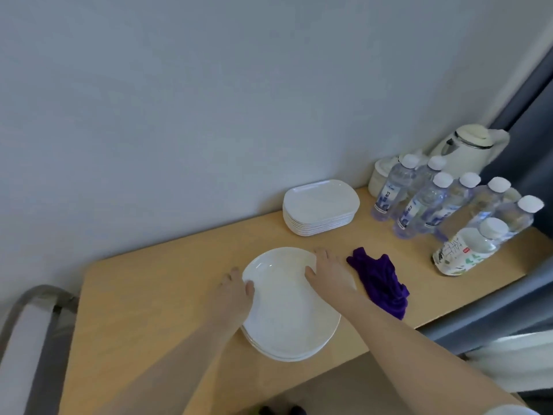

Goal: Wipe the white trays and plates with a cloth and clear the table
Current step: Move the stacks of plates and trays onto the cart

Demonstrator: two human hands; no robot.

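Observation:
A short stack of round white plates [287, 313] lies near the front of the wooden table [155, 295]. My left hand [235, 290] grips the stack's left rim, thumb on top. My right hand [327, 272] holds the far right rim of the top plate, its fingers curled over the edge. A crumpled purple cloth [380, 283] lies on the table just right of the plates, touched by neither hand. A stack of several white rectangular trays [320, 206] stands against the wall behind.
Several water bottles [419, 199] crowd the table's right end, with a wrapped pack [460, 253] lying in front of them. A white kettle [469, 148] and white cups [380, 178] stand in the back corner. A grey chair back [33, 324] is at left.

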